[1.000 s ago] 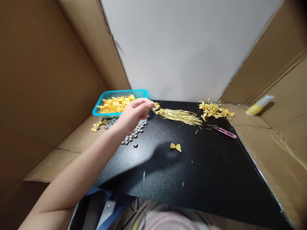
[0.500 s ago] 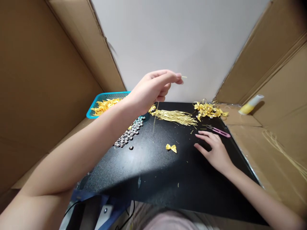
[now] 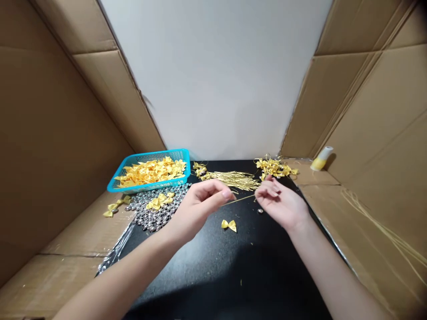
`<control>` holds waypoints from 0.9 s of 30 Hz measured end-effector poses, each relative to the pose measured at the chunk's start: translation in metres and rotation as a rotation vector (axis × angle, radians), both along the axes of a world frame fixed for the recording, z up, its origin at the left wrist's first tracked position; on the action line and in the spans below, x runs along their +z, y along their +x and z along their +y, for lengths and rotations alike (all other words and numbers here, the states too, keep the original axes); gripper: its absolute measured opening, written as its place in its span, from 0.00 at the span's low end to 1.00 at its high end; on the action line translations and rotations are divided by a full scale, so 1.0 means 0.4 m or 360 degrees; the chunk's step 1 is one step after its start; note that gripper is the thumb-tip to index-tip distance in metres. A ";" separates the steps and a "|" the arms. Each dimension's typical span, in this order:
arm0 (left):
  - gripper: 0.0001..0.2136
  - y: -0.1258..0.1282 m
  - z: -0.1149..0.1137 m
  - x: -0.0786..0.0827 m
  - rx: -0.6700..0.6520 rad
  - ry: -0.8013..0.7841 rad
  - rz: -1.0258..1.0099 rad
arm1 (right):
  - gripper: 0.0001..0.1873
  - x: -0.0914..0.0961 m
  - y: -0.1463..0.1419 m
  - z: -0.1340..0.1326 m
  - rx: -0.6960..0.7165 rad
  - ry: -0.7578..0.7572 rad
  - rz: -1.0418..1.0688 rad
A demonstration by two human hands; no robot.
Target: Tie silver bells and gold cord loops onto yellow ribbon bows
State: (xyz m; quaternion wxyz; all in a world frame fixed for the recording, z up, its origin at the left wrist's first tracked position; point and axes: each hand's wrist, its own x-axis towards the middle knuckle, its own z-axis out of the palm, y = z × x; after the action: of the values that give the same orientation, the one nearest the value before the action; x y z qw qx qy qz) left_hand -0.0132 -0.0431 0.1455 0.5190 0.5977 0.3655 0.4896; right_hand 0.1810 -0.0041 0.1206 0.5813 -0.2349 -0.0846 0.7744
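Observation:
A short gold cord [image 3: 242,199] runs nearly straight between my two hands above the black table. My left hand [image 3: 200,206] pinches its left end between thumb and fingertips. At the other end, the curled fingers of my right hand [image 3: 283,204] close on the cord. One silver bead [image 3: 260,210] shows just below my right fingers; whether it hangs or rests on the table, I cannot tell. A yellow ribbon bow [image 3: 229,226] lies on the table below the cord. Behind my hands is a bundle of cut gold cords [image 3: 236,180].
At the left stands a blue basket [image 3: 150,189] full of yellow bows. Many silver beads [image 3: 150,220] spread before it, with several bows [image 3: 160,201] on top. Corded bows [image 3: 275,167] are heaped at back right, near a white-and-yellow cone [image 3: 322,158]. Cardboard walls flank the table.
My left hand has come down from high over the table. My right hand has lifted and turned, and now grips the cord too. The pink thread snips are no longer visible.

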 end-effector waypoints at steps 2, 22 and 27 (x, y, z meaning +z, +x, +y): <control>0.10 -0.013 -0.004 -0.022 0.0035 -0.0045 -0.0002 | 0.21 -0.001 0.026 0.004 -0.0082 0.0009 -0.0068; 0.12 -0.064 -0.083 -0.267 -0.0079 -0.0411 -0.0177 | 0.15 0.042 0.211 -0.044 -0.0558 0.0697 -0.1167; 0.17 -0.083 -0.075 -0.277 -0.0012 -0.0382 -0.0069 | 0.13 0.010 0.242 -0.028 -0.0640 0.0730 -0.1252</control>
State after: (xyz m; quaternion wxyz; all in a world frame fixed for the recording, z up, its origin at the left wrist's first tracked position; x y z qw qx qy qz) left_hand -0.0464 -0.0732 0.0346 0.5963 0.5220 0.4081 0.4532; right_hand 0.2779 -0.0154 0.1246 0.6799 -0.3871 -0.4187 0.4611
